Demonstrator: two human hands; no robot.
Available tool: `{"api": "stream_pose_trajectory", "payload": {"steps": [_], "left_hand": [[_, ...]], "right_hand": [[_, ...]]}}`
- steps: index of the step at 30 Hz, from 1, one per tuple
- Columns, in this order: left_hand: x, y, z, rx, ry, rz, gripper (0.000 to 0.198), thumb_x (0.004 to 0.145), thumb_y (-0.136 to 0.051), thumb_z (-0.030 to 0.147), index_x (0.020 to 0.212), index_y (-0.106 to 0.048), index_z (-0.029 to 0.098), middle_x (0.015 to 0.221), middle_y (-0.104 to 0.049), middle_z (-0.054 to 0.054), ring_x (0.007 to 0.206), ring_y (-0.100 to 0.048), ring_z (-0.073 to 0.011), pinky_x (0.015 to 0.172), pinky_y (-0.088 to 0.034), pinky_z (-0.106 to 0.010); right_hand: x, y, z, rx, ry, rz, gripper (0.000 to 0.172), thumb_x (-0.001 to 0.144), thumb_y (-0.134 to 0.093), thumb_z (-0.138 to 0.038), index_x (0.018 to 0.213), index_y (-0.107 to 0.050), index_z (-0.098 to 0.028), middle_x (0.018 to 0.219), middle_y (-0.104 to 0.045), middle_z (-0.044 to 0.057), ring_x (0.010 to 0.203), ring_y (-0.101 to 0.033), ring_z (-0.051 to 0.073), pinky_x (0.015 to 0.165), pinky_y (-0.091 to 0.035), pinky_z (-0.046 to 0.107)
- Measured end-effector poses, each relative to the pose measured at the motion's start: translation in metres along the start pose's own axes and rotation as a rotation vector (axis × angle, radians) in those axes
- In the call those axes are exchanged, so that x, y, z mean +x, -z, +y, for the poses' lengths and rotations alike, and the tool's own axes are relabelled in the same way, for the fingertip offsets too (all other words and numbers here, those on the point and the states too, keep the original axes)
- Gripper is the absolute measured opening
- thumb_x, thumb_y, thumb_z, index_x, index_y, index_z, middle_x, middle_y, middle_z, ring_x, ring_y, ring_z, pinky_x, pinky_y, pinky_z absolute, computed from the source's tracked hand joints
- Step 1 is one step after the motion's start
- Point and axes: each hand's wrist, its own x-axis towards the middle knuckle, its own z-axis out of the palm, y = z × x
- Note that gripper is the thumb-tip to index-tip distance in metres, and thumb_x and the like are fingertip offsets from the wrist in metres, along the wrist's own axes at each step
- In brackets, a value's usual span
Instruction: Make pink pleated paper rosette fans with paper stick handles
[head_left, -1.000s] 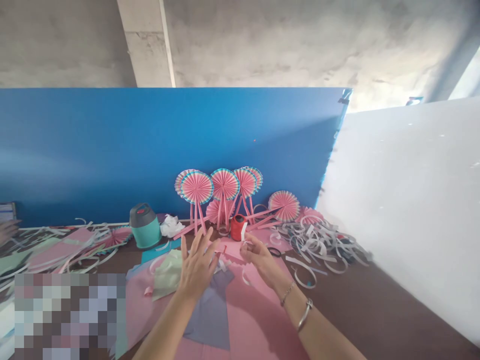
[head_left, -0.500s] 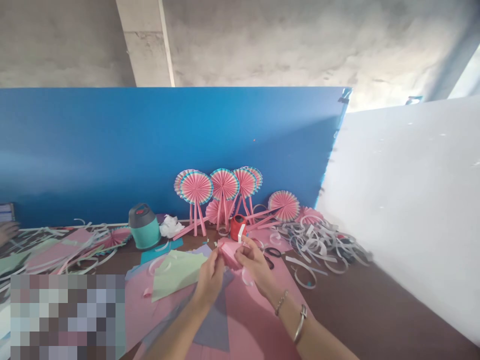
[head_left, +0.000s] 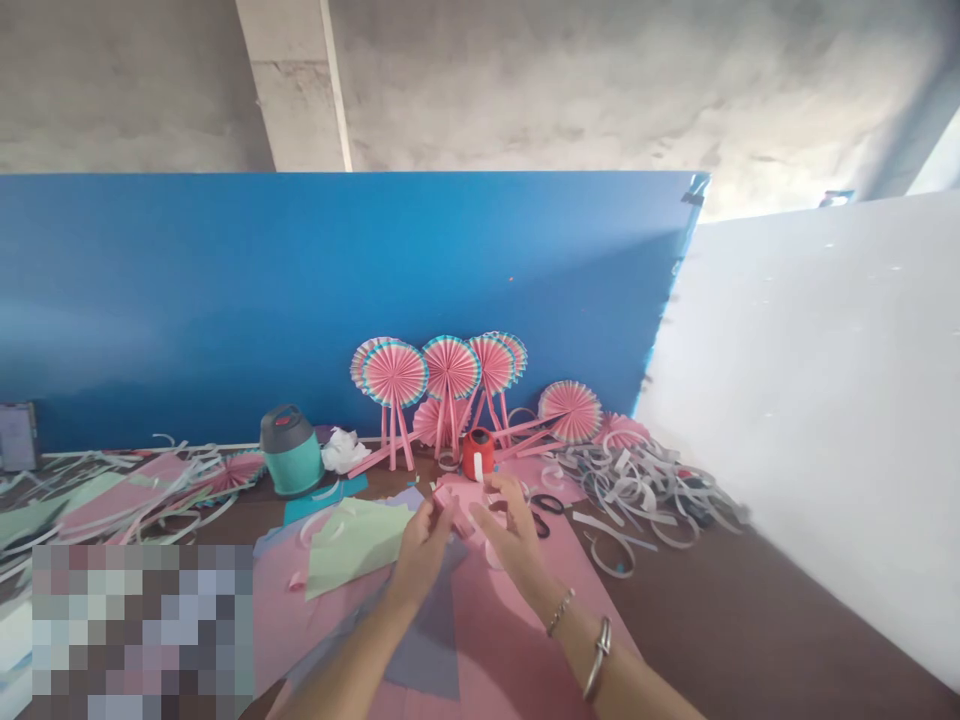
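My left hand (head_left: pixel 420 552) and my right hand (head_left: pixel 512 535) meet over a pink paper sheet (head_left: pixel 517 640) on the brown table (head_left: pixel 720 620). Both pinch a small pleated pink paper piece (head_left: pixel 454 502) held between them, fingers curled around its folds. My right wrist wears two bracelets (head_left: pixel 592 645). Just beyond my hands stands a red tape dispenser (head_left: pixel 478 454), and black scissors (head_left: pixel 546 506) lie right of my right hand.
Several finished pink paper fans on sticks (head_left: pixel 442 375) lean against a blue board (head_left: pixel 300 300). A teal jar (head_left: pixel 290 451) stands at left, a light green sheet (head_left: pixel 352 540) and grey sheet (head_left: pixel 431 640) lie near. Curled paper strips (head_left: pixel 645 480) pile at right beside a white board (head_left: pixel 825 400).
My left hand went from spread flat on the papers to closed on the pleated pink piece, joining my right hand. The light green sheet now lies flat.
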Motion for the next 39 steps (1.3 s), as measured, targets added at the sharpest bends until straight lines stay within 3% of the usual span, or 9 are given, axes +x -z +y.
{"api": "stream_pose_trajectory", "payload": {"steps": [3, 7, 12, 17, 26, 31, 39], "left_hand": [[0.001, 0.002, -0.001, 0.145, -0.044, 0.025, 0.029, 0.082, -0.050, 0.046, 0.073, -0.054, 0.019, 0.066, -0.065, -0.002, 0.066, -0.059, -0.0170, 0.069, -0.045, -0.028], [0.002, 0.004, -0.007, 0.242, -0.047, 0.086, 0.020, 0.079, -0.051, 0.039, 0.075, -0.051, 0.020, 0.066, -0.062, -0.001, 0.063, -0.057, -0.0173, 0.062, -0.042, -0.028], [0.004, 0.003, -0.014, 0.248, -0.057, 0.104, 0.015, 0.079, -0.048, 0.034, 0.075, -0.050, 0.020, 0.067, -0.061, 0.000, 0.064, -0.057, -0.0177, 0.062, -0.042, -0.028], [0.003, -0.001, -0.009, 0.011, -0.048, -0.038, 0.016, 0.078, -0.049, 0.030, 0.084, -0.056, 0.017, 0.069, -0.062, -0.001, 0.068, -0.060, -0.0172, 0.070, -0.045, -0.029], [-0.004, -0.004, 0.000, -0.286, 0.138, -0.082, 0.036, 0.075, -0.059, 0.039, 0.102, -0.061, 0.016, 0.093, -0.065, -0.006, 0.083, -0.060, -0.0173, 0.088, -0.046, -0.034], [-0.007, -0.006, 0.001, -0.313, 0.157, -0.082, 0.032, 0.077, -0.058, 0.041, 0.096, -0.063, 0.017, 0.082, -0.064, -0.002, 0.081, -0.059, -0.0152, 0.092, -0.043, -0.033], [-0.008, -0.007, 0.000, -0.339, 0.175, -0.093, 0.031, 0.077, -0.058, 0.041, 0.097, -0.062, 0.017, 0.086, -0.064, -0.002, 0.078, -0.060, -0.0145, 0.090, -0.044, -0.034]], "right_hand": [[0.000, 0.001, -0.012, 0.109, -0.014, -0.084, 0.017, 0.075, -0.065, -0.038, 0.078, -0.065, -0.021, 0.098, -0.058, 0.006, 0.084, -0.054, 0.018, 0.070, -0.043, 0.029], [-0.003, -0.004, -0.018, 0.302, -0.267, -0.280, 0.026, 0.073, -0.066, -0.043, 0.066, -0.062, -0.018, 0.068, -0.061, 0.003, 0.063, -0.052, 0.014, 0.060, -0.040, 0.027], [-0.003, -0.006, -0.015, 0.266, -0.354, -0.281, 0.031, 0.069, -0.068, -0.046, 0.065, -0.065, -0.016, 0.066, -0.061, 0.003, 0.063, -0.050, 0.013, 0.059, -0.037, 0.026], [-0.001, -0.004, -0.017, 0.268, -0.365, -0.305, 0.032, 0.068, -0.067, -0.045, 0.057, -0.061, -0.016, 0.058, -0.054, 0.000, 0.058, -0.045, 0.012, 0.058, -0.035, 0.026], [-0.002, -0.006, -0.022, 0.262, -0.384, -0.258, 0.024, 0.066, -0.063, -0.034, 0.051, -0.057, -0.016, 0.054, -0.051, 0.000, 0.054, -0.041, 0.011, 0.054, -0.033, 0.025], [-0.002, -0.008, -0.021, 0.242, -0.368, -0.239, 0.025, 0.065, -0.061, -0.032, 0.047, -0.053, -0.017, 0.051, -0.047, -0.001, 0.054, -0.039, 0.011, 0.054, -0.032, 0.026], [-0.004, -0.009, -0.021, 0.189, -0.351, -0.212, 0.024, 0.065, -0.055, -0.026, 0.045, -0.045, -0.017, 0.051, -0.044, -0.002, 0.054, -0.036, 0.011, 0.053, -0.028, 0.025]]}}
